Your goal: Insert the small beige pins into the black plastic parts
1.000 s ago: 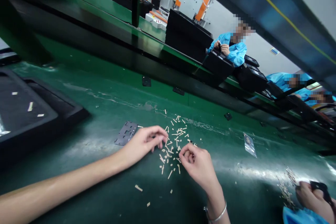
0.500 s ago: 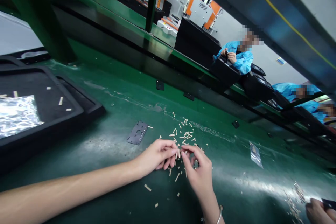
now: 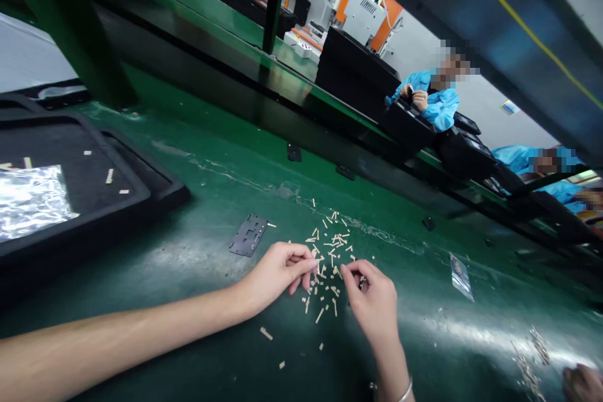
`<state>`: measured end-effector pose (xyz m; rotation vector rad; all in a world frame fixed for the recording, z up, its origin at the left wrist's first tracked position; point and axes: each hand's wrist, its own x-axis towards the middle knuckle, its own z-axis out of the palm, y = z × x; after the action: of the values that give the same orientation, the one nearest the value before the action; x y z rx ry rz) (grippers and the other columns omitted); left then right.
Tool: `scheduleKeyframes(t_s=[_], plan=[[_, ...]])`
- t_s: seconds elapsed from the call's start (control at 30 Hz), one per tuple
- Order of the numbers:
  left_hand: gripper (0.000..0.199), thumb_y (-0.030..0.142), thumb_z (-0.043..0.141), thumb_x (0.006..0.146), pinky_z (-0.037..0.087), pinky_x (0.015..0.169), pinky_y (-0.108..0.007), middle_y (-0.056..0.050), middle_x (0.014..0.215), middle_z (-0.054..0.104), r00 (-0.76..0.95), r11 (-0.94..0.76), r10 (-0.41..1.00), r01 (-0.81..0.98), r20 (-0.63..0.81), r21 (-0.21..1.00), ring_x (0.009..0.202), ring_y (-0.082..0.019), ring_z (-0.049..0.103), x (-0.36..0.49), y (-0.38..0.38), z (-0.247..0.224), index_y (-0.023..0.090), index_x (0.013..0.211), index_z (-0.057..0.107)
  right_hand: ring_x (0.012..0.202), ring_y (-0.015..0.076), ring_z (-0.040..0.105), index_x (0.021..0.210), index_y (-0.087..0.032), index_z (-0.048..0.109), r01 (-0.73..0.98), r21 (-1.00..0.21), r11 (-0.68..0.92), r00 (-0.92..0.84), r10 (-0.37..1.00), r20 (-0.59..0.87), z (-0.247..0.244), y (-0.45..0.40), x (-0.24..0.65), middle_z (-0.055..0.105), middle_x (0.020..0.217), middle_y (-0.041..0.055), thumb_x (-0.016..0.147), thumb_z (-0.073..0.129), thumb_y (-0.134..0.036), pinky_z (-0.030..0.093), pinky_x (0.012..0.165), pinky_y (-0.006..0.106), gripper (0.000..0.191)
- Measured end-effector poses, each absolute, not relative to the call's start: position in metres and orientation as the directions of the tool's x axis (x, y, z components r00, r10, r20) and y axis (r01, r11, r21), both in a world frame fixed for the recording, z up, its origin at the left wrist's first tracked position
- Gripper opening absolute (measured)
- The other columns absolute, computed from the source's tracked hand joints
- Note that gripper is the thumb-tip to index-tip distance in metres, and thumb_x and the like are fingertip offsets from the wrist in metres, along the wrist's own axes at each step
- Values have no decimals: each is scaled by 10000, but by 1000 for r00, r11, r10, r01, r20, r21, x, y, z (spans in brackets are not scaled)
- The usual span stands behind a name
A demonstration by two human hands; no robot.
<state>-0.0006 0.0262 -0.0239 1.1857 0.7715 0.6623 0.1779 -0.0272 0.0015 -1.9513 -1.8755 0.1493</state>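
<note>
The person's left hand [image 3: 277, 275] lay low over a scatter of pale, slender strips [image 3: 327, 264] on the green bench mat [image 3: 202, 201], its fingers drawn together and curled, with the tips at the scatter's edge; whether they pinched a strip was too hard to tell. The right hand [image 3: 372, 298], wearing a thin metal bangle [image 3: 406, 393] at the wrist, sat just beside the strips at about 3 o'clock from the left hand, thumb and fingers closed in a pinch on a small dark piece [image 3: 363, 282], too small to identify. Most strips lay between and above the hands, with a few strays toward 6 o'clock. At about 9 o'clock from the scatter lay a small perforated dark metal plate [image 3: 248, 235], and farther out in that direction sat a black tray [image 3: 113, 201] holding a crinkled foil sheet [image 3: 32, 202] and a few more strips. A clear plastic bag [image 3: 461, 276] lay flat at about 3 o'clock. At about 4 o'clock was a heap of fine slivers [image 3: 530, 364], with another worker's hand [image 3: 583, 383] at the corner of the view. Across the bench at about 1 o'clock, a worker in a blue smock [image 3: 436, 100] sat behind black cases [image 3: 355, 72].
</note>
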Motion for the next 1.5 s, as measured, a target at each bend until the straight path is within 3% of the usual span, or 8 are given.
scheduleKeyframes(t_s=[0.07, 0.13, 0.33, 0.53, 0.83, 1.13, 1.27, 1.5], plan=[[261, 313, 455, 829, 280, 381, -161, -1, 520, 590, 619, 295, 759, -52, -201, 954, 334, -42, 396, -1, 27, -25, 111, 696, 551, 548, 134, 500, 596, -214, 563, 973, -224, -50, 78, 990, 115, 3, -24, 187, 550, 584, -21, 764, 554, -209, 302, 491, 240, 168], [272, 322, 424, 845, 258, 363, -160, -12, 523, 597, 651, 326, 730, -66, -207, 943, 323, -47, 400, 0, 26, -28, 113, 712, 535, 618, 146, 527, 655, -219, 583, 981, -185, -50, 74, 989, 124, 3, -23, 188, 583, 661, -14, 731, 570, -181, 316, 513, 237, 86], [260, 328, 399, 863, 269, 381, -157, -16, 590, 591, 680, 284, 721, -113, -134, 952, 381, -52, 421, 2, 19, -31, 116, 770, 517, 559, 126, 473, 771, -205, 611, 816, -566, 117, -5, 981, 196, 2, -31, 160, 559, 645, -7, 814, 542, -287, 367, 532, 236, 116], [245, 317, 415, 863, 334, 454, -180, 12, 613, 550, 688, 101, 723, -14, -63, 995, 444, -66, 420, -1, 17, -23, 127, 796, 554, 527, 110, 441, 727, -192, 603, 748, -647, 148, 38, 964, 265, 0, -35, 151, 549, 635, -11, 814, 553, -243, 346, 490, 231, 112], [271, 199, 379, 889, 327, 558, -191, 27, 594, 503, 658, -265, 745, 139, 111, 954, 551, -84, 445, -4, 16, -19, 137, 670, 526, 700, 156, 546, 782, -190, 620, 761, -567, 315, -25, 888, 460, -3, -34, 149, 622, 766, 37, 803, 558, -134, 420, 592, 279, 86], [252, 112, 344, 874, 346, 584, -224, -13, 655, 536, 656, -581, 694, 268, 296, 769, 594, -119, 474, -4, 13, -34, 144, 757, 565, 710, 157, 565, 752, -181, 628, 789, -483, 381, -108, 859, 501, 0, -35, 145, 637, 767, 43, 772, 571, -91, 446, 630, 301, 108], [268, 120, 360, 865, 341, 579, -221, -7, 628, 528, 664, -529, 699, 230, 266, 817, 586, -115, 469, -5, 13, -30, 139, 691, 563, 708, 156, 567, 743, -178, 612, 800, -461, 384, -115, 852, 511, -1, -34, 145, 635, 756, 43, 769, 556, -95, 445, 632, 298, 104], [254, 223, 363, 887, 351, 525, -188, 15, 616, 581, 644, -63, 765, 81, -4, 995, 484, -78, 437, -3, 15, -24, 136, 814, 590, 701, 164, 569, 827, -188, 628, 901, -363, 237, -9, 848, 530, -8, -28, 162, 642, 740, 39, 796, 534, -129, 454, 637, 301, 115]])
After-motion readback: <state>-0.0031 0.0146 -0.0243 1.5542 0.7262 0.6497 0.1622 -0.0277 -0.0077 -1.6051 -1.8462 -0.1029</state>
